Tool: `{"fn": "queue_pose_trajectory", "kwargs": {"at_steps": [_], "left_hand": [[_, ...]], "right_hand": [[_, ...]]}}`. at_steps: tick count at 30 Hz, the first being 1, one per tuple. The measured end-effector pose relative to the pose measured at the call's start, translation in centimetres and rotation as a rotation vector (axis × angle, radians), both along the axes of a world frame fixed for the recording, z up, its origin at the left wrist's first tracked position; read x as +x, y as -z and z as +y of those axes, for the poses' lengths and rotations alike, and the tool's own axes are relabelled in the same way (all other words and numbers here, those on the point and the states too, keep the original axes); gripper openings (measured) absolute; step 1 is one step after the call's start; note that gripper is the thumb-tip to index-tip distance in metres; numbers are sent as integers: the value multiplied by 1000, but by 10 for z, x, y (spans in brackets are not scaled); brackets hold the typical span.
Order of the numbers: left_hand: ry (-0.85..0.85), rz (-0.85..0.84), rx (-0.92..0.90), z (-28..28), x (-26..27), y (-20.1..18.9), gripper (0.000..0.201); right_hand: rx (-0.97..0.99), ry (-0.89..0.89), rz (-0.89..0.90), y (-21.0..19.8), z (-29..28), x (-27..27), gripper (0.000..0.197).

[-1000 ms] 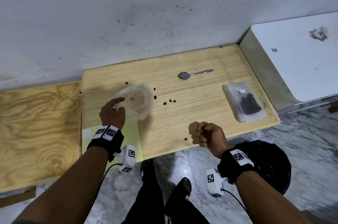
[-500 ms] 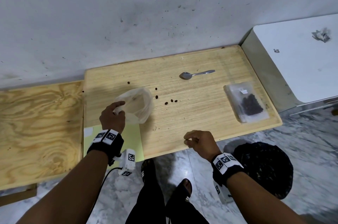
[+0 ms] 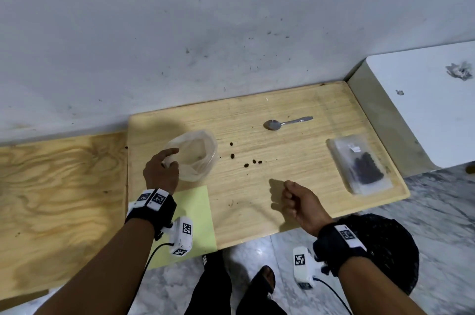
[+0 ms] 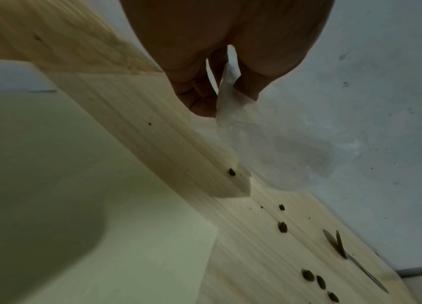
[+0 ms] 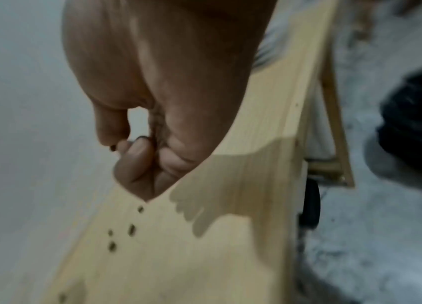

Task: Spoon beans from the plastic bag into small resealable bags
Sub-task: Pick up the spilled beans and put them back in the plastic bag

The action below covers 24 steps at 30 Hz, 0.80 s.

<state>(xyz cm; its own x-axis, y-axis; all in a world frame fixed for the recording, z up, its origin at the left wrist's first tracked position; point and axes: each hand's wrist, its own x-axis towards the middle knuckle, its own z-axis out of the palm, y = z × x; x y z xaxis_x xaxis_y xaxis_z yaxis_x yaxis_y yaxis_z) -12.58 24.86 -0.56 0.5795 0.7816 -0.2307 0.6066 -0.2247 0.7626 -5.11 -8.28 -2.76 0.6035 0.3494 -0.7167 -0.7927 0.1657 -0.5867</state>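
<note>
The left hand point(image 3: 161, 173) pinches the plastic bag point(image 3: 195, 155) rim; the right hand point(image 3: 300, 200) hovers curled, seemingly pinching 1 bean point(image 5: 113, 147) above the table point(image 3: 295, 186).

Plastic bag point(image 3: 198, 158): clear, crumpled, mouth open, nearly empty, left-centre of wood board. Loose dark beans point(image 3: 246, 165) scattered just right of it. Small resealable bag point(image 3: 359, 167) flat at right w/ dark beans inside. Spoon point(image 3: 285, 123) lies bowl-left, far side.

Head view looks down on the table point(image 3: 295, 186); wrist views sit close above it, sharing its top
</note>
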Motion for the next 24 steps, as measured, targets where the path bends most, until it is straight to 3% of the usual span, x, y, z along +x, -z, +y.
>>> {"fn": "queue_pose_trajectory", "kwargs": {"at_steps": [2, 5, 8, 11, 13, 17, 24], "left_hand": [[5, -6, -4, 12, 5, 0, 37], [10, -19, 0, 29, 17, -2, 36], [14, -18, 7, 41, 26, -2, 36], [16, -16, 7, 47, 34, -2, 36], [13, -9, 11, 49, 38, -1, 36], [-1, 6, 23, 45, 41, 2, 36], [-79, 18, 19, 30, 41, 6, 35]], "right_hand": [[223, 119, 136, -4, 6, 9, 21], [235, 98, 95, -7, 24, 20, 14], [26, 52, 1, 1, 42, 32, 6], [-430, -104, -280, 14, 57, 46, 9], [-598, -238, -493, 23, 63, 55, 6], [-781, -430, -704, 36, 66, 65, 25], [-724, -421, -720, 45, 65, 76, 9]]}}
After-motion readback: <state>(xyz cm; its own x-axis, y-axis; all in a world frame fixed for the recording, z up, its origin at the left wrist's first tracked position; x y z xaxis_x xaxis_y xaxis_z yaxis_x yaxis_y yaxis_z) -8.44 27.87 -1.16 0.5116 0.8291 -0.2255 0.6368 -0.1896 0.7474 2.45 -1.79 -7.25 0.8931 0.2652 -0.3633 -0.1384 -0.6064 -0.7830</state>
